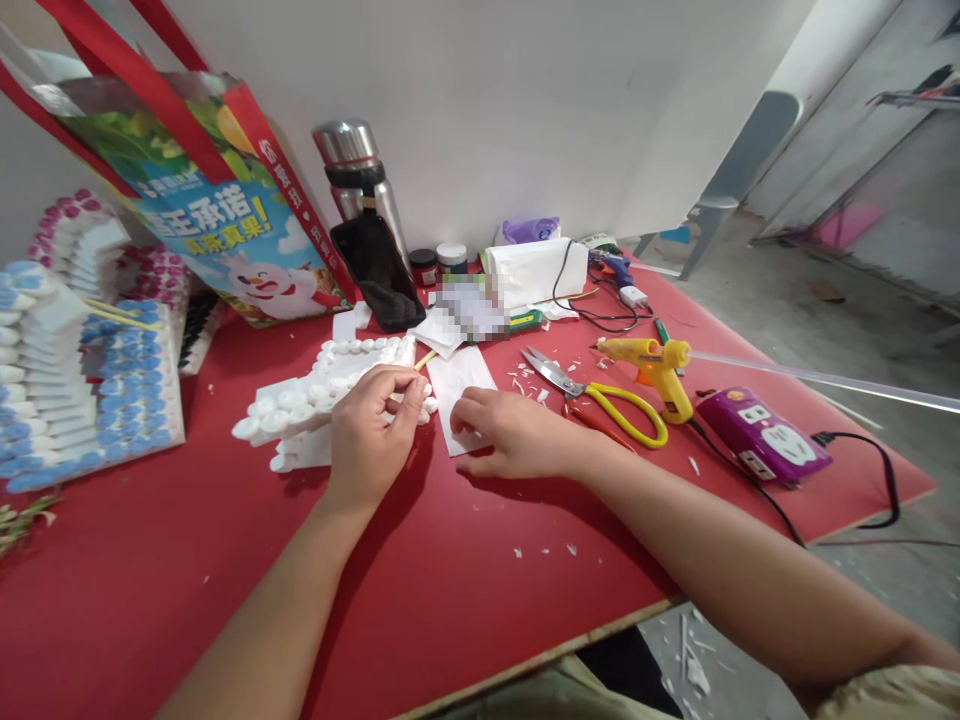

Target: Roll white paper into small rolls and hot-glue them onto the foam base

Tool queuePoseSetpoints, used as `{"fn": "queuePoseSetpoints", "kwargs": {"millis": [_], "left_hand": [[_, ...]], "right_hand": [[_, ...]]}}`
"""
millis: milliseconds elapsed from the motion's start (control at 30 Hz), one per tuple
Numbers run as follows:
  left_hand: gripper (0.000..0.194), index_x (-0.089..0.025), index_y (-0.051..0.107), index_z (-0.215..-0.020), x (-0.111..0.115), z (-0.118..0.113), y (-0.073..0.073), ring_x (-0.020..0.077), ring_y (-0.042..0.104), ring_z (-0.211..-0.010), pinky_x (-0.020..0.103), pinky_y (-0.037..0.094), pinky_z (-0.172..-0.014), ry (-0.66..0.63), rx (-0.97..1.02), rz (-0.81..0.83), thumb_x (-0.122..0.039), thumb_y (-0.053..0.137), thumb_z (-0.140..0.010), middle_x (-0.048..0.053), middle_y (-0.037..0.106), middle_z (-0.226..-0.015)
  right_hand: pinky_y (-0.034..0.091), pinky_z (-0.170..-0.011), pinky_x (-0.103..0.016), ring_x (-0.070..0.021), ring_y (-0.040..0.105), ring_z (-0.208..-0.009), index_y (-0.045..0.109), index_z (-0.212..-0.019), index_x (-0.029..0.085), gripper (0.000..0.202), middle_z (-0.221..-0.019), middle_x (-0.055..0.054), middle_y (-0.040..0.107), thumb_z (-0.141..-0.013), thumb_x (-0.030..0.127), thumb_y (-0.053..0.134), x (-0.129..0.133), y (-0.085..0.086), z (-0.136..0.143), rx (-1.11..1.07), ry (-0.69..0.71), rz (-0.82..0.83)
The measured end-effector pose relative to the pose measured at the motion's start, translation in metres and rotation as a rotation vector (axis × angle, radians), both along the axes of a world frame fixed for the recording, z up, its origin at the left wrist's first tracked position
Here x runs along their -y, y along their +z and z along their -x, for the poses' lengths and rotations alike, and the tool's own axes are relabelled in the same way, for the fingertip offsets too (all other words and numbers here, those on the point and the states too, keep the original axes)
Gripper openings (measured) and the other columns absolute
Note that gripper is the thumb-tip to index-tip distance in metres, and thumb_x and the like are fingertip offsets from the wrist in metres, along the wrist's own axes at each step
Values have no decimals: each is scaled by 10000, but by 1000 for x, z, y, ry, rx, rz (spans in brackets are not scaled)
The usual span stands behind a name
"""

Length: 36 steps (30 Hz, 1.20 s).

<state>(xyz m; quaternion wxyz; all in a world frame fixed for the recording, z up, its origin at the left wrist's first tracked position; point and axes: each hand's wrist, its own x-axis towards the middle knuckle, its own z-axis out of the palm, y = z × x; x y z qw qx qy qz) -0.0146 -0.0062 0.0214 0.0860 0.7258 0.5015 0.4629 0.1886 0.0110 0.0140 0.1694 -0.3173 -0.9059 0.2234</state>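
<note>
My left hand (pixel 379 425) is closed, thumb and fingers pinched at the right end of a white model (pixel 289 408) made of rounded white pieces and flat panels. A thin yellowish stick (pixel 425 359) sticks out above its fingertips; what exactly the pinch holds is too small to tell. Beside it, my right hand (pixel 506 432) rests with curled, parted fingers over the lower edge of a white sheet (pixel 452 385). Nothing shows between those fingers. Yellow-handled scissors (pixel 592 392) and a yellow glue gun (pixel 651 362) lie right of my right hand.
Blue-and-white models (pixel 135 385) and a printed bag (pixel 247 230) stand at the left. Behind are a steel flask (pixel 352 165), a phone (pixel 377 270), small jars (pixel 451 258) and a white box (pixel 534 272). A purple power socket (pixel 765 438) with cables sits near the red table's (pixel 420 600) right edge.
</note>
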Motion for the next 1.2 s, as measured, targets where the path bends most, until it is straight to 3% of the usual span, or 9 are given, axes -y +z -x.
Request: {"fn": "queuePoseSetpoints", "kwargs": {"millis": [100,267,333,467,600,833,933,1033,1200], "left_hand": [[173,-184,638,-790,-1,0,-1,133,648,-779,245,522,-663,-7,-8,-20,-206,593,-956,27,689,-855],[134,-194,651,-848,-3,2,-6,163,671,-851,288,558,-752,-11,-35,-34,-208,578,-958,35,698,-896],[109,-194,665,-900,-4,3,-8,169,680,-862,301,573,-769,-22,-24,-19,-215,576,-960,42,699,-932],[90,-195,659,-947,-3,1,-10,158,682,-845,298,581,-778,-41,16,-11,-205,571,-965,45,689,-972],[99,-195,646,-884,-2,-2,-8,171,670,-902,309,555,-821,-74,-58,-37,-192,583,-960,47,692,-944],[126,-205,669,-1014,-3,-2,-13,203,688,-989,349,572,-876,-88,-98,18,-231,550,-978,71,706,-1059],[160,-214,661,-1083,-2,-2,-15,218,697,-1024,362,590,-877,-92,-76,38,-231,541,-980,82,701,-1132],[167,-217,652,-1105,-2,-3,-15,217,697,-1036,370,588,-894,-91,-85,5,-207,551,-972,78,701,-1141],[156,-214,646,-1095,-4,-5,-15,210,696,-1021,376,563,-924,-95,-144,-50,-180,570,-964,66,708,-1099]], "right_hand": [[339,-652,-266,-151,488,-722,635,-865,160,60,-872,-47,599,-863,213,608,-1,-5,3,68,31,-30],[322,-641,-256,-137,515,-722,620,-792,166,74,-841,-36,619,-853,165,578,-6,-8,0,32,26,28],[316,-632,-263,-143,527,-719,632,-838,167,97,-858,-41,642,-872,256,615,-3,-6,2,41,-44,28],[308,-631,-305,-206,582,-759,642,-944,148,358,-913,-95,687,-871,498,637,6,-5,15,157,-190,-60],[285,-617,-324,-222,620,-758,661,-944,139,198,-936,-127,713,-918,252,501,9,-7,23,199,-249,-91],[310,-580,-263,-150,595,-677,631,-785,178,89,-784,-38,710,-845,221,583,-5,2,3,117,-344,52],[330,-597,-264,-155,600,-695,627,-848,178,154,-823,-45,713,-887,321,585,-5,7,3,90,-410,60],[362,-623,-303,-226,632,-768,639,-951,162,376,-928,-104,714,-856,525,620,3,4,13,149,-438,-21],[384,-655,-340,-278,662,-816,667,-966,117,232,-964,-171,715,-877,268,514,9,-5,27,240,-381,-85]]}}
